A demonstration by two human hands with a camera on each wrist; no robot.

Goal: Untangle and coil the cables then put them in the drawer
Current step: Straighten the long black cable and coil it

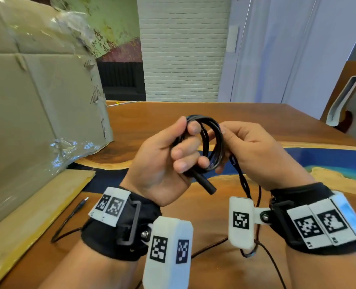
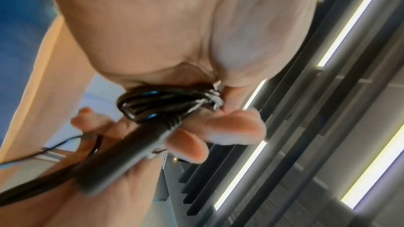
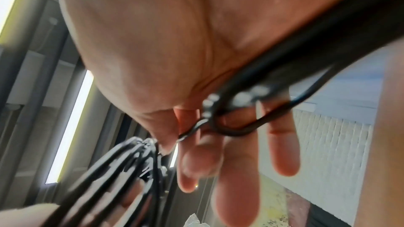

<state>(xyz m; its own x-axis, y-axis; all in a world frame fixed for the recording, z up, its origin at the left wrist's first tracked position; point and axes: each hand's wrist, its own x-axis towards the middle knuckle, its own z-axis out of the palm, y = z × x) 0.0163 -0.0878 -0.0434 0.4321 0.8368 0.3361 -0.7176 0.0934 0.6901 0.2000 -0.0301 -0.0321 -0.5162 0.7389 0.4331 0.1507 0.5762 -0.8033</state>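
I hold a black cable coil [image 1: 211, 142] in the air above the wooden table [image 1: 256, 117], between both hands. My left hand [image 1: 186, 138] grips the coil's left side, with thumb on top and fingers curled through the loops. A thick black connector [image 1: 206, 184] sticks out below that fist. My right hand [image 1: 219, 134] pinches the right side of the coil, and the loose cable tail [image 1: 244, 184] hangs from it toward the table. The left wrist view shows the coil [image 2: 157, 103] and the connector [image 2: 122, 158]. In the right wrist view, strands [image 3: 122, 170] pass by the thumb. No drawer is in view.
A second thin black cable with a jack plug [image 1: 83, 202] lies on the table at the lower left, beside a wooden board [image 1: 26, 215]. A large cardboard box [image 1: 37, 101] stands at the left. A chair [image 1: 344, 97] is at the far right.
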